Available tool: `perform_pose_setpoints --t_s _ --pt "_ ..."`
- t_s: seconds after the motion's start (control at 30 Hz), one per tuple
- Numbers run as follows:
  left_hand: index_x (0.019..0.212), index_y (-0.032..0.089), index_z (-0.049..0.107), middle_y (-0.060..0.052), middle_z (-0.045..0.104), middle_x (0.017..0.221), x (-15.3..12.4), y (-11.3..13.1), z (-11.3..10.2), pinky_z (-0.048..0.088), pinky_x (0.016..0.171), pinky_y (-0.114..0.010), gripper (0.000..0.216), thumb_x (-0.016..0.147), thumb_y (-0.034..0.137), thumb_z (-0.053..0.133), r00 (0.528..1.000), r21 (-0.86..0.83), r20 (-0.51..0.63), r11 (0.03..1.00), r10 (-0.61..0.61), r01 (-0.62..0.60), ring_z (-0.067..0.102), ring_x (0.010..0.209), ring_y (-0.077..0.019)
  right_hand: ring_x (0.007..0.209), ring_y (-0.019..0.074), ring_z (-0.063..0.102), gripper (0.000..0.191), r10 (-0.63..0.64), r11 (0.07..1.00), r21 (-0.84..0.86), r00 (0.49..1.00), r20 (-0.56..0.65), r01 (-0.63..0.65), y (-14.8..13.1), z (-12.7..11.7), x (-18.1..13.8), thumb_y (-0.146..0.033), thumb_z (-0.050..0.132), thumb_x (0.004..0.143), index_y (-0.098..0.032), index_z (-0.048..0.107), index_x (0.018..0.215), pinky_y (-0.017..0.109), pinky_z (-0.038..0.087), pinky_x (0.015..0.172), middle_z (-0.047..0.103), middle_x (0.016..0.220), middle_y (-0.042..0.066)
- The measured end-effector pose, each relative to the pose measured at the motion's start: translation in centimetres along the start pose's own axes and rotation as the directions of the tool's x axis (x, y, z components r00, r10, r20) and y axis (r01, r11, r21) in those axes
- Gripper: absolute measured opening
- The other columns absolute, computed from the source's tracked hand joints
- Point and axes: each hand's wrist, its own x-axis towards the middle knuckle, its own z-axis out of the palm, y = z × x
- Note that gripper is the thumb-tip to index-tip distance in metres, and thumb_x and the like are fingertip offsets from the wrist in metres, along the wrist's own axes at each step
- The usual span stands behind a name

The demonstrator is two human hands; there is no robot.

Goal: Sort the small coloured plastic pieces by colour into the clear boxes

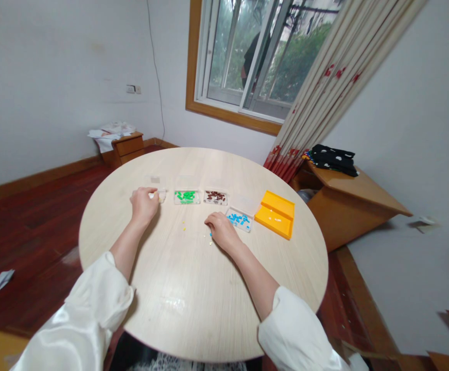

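Note:
My left hand [144, 202] rests on the round pale wooden table [193, 288], fingers curled at a small clear box [158, 195] holding pale pieces. My right hand [220, 229] lies fingers-down beside a clear box of blue beads [240, 220], its fingertips closed near tiny loose beads [210, 239] on the tabletop. What either hand pinches is too small to see. A box of green beads [186, 196] and a box of dark red beads [216, 196] stand in a row between the hands. Another loose yellow bead [184, 225] lies in front of them.
An open orange box [276, 213] sits right of the blue beads. Clear lids [153, 180] lie behind the boxes. A low wooden cabinet [127, 145] stands far left, a tilted wooden piece with dark cloth [334, 157] at right, under a curtain and window.

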Motion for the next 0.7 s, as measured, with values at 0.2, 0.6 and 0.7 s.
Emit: perform_pose_setpoints --t_s 0.2,0.6,0.7 --pt "0.079 0.012 0.069 -0.012 0.067 0.085 -0.5 0.9 -0.6 0.04 0.08 -0.035 0.029 0.076 0.029 0.045 0.996 -0.033 0.049 0.996 0.079 -0.077 0.058 0.084 -0.0252 0.085 0.0173 0.057 0.02 0.021 1.0 0.019 0.999 -0.024 -0.02 -0.1 -0.6 -0.1 -0.003 0.048 0.081 -0.014 0.065 0.081 0.028 0.044 0.077 0.065 0.085 0.008" --pt "0.071 0.015 0.069 -0.005 0.066 0.069 -3.0 3.3 -0.8 0.04 0.059 -0.024 0.018 0.067 0.028 0.057 0.563 -0.432 0.663 0.867 0.493 -0.25 0.053 0.062 -0.0137 0.083 0.0173 0.058 0.019 0.022 1.0 0.02 0.998 -0.066 -0.021 0.2 -0.9 -0.2 -0.004 0.049 0.081 -0.016 0.063 0.084 0.03 0.044 0.076 0.064 0.087 0.007" --pt "0.066 0.015 0.066 -0.003 0.062 0.063 -3.0 3.3 -0.7 0.039 0.057 -0.023 0.017 0.068 0.027 0.054 0.587 -0.415 0.644 0.868 0.491 -0.272 0.05 0.058 -0.0128 0.083 0.0167 0.058 0.019 0.02 0.999 0.052 0.997 -0.078 -0.016 0.1 -0.9 -0.3 -0.004 0.048 0.081 -0.016 0.063 0.085 0.029 0.044 0.076 0.063 0.087 0.007"
